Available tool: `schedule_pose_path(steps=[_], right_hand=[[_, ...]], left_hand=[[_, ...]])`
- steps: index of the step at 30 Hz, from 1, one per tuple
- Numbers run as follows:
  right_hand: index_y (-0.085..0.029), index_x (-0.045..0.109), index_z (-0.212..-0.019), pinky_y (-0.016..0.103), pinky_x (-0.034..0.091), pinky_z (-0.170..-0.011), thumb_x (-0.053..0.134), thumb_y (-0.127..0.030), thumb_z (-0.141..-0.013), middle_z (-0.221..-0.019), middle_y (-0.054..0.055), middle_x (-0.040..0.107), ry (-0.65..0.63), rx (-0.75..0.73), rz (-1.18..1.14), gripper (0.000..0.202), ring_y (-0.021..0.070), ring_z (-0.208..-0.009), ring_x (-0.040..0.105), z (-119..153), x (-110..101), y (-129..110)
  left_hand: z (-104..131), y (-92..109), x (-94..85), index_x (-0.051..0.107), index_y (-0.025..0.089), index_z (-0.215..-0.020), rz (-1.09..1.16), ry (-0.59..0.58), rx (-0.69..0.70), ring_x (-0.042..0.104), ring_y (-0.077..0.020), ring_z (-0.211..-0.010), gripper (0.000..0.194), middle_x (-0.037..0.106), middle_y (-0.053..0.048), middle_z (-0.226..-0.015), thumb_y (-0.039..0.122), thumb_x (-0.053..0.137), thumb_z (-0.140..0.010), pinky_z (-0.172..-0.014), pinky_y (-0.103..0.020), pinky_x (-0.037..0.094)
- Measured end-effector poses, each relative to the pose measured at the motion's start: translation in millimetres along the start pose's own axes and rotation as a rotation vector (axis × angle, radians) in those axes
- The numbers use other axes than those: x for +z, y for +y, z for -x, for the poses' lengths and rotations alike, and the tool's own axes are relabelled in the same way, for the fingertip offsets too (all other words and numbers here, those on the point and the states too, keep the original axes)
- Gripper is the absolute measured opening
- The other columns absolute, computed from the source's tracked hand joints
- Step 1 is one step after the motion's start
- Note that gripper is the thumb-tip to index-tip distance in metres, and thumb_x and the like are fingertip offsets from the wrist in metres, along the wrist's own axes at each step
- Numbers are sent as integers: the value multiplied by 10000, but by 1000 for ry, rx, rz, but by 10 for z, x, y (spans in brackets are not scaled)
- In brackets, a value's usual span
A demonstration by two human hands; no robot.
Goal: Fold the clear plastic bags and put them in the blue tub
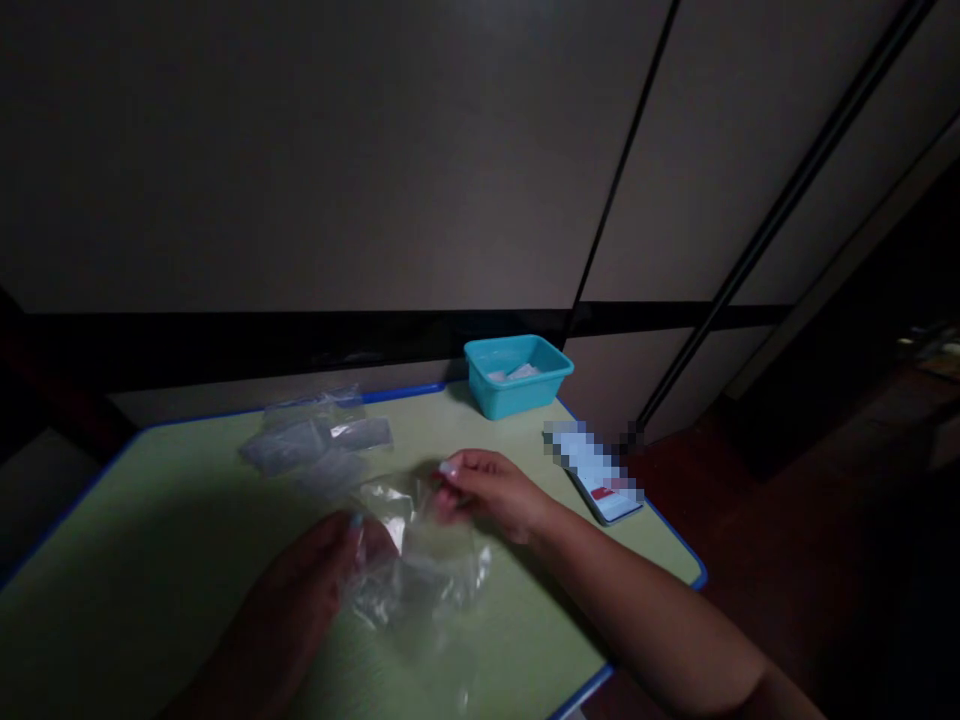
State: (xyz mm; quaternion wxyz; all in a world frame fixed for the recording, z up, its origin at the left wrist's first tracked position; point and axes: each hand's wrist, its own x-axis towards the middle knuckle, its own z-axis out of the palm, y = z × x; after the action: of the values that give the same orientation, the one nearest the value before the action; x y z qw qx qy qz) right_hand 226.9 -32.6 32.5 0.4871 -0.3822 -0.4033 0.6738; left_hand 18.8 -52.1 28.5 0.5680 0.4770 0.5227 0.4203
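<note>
A clear plastic bag [420, 575] hangs crumpled between my two hands above the table. My right hand [487, 490] pinches its upper right edge between thumb and fingers. On the other side my left hand [322, 560], somewhat blurred and dark, grips the bag's left edge. Behind them, a loose pile of clear plastic bags [300, 445] lies flat on the far left part of the table. The lower end of the held bag is faint and blurred.
The pale green table [187, 520] has a blue rim. A turquoise plastic basket [517, 395] with whitish pieces inside stands at its far edge. A smartphone [611, 495], partly pixelated, lies along the right edge. Cabinet panels [315, 160] rise behind the table.
</note>
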Motion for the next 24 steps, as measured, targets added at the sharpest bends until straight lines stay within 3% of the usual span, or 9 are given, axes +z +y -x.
schedule_pose_path(steps=[3,7,11,14,17,21,24], right_hand=[[-153,577,-656,223,403,-523,823,-522,-532,-559,-26,602,-48,-50,143,461,91,-492,524,4,6,55],[-169,550,-678,227,416,-512,710,-622,-650,-579,-25,589,-24,-124,187,481,101,-503,546,41,0,37],[-169,621,-897,245,445,-594,668,-660,-669,-815,20,634,-98,-95,269,544,133,-698,591,148,67,10],[-154,619,-805,244,426,-635,771,-533,-633,-767,1,628,-218,-98,346,443,119,-689,564,201,159,88],[-162,551,-663,245,409,-588,716,-525,-711,-640,-4,623,-208,-132,333,401,107,-580,545,184,195,154],[-197,475,-657,234,411,-498,684,-538,-725,-532,-21,605,-17,-210,232,406,111,-465,541,111,90,87],[-205,465,-659,188,290,-358,665,-509,-730,-400,-78,488,92,-219,318,371,75,-315,396,68,-46,-12]], left_hand=[[9,-9,22,662,196,-739,49,-62,-7,652,-228,-720,343,700,-26,-714,518,716,-634,-643,-288,516],[-56,-26,-10,644,196,-738,53,-23,30,652,-208,-686,291,708,-32,-733,484,668,-700,-622,-276,500],[-17,-4,-47,555,205,-587,-235,51,229,528,-138,-486,280,593,19,-525,429,617,-743,-480,-218,385],[56,24,-41,504,210,-574,-372,76,296,449,-114,-416,280,492,53,-439,395,612,-755,-435,-204,319],[68,40,-28,472,212,-591,-268,43,211,407,-101,-388,295,423,73,-424,416,595,-765,-402,-189,292],[-13,34,-67,488,206,-604,-91,-123,-27,311,-73,-322,336,401,82,-421,488,636,-714,-336,-178,201],[-87,42,-169,558,183,-634,-94,-226,-109,279,-56,-306,316,409,81,-413,462,693,-690,-335,-173,152]])
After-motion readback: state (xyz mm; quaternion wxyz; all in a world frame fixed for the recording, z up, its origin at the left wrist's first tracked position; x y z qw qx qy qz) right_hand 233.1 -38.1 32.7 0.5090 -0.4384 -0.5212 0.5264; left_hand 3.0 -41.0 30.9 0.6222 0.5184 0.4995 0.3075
